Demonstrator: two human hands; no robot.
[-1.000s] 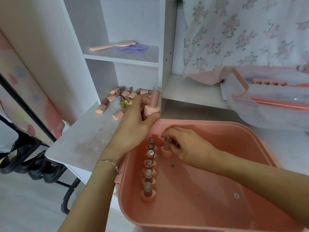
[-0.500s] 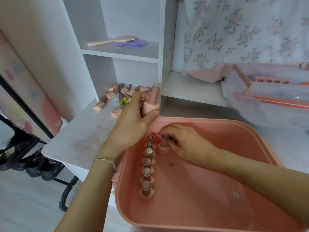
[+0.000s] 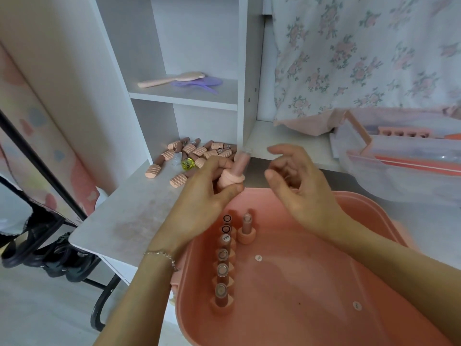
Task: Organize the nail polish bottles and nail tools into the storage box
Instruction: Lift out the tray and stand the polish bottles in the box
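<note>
A pink storage box sits in front of me. Along its left wall stands a row of several nail polish bottles, caps down, and one more bottle stands alone beside the row's far end. My left hand grips a pink nail polish bottle above the box's far left corner. My right hand hovers empty just right of that bottle, fingers spread and curled. A pile of several more bottles lies on the white desk behind my left hand.
A yellow-green round item lies in the pile. A clear lid with a pink handle rests at the right. On the shelf above lie a pink hairbrush and a purple comb. Floral fabric hangs behind.
My right hand let go of the lone bottle inside the box and rose toward the bottle in my left hand. My left hand stayed where it was.
</note>
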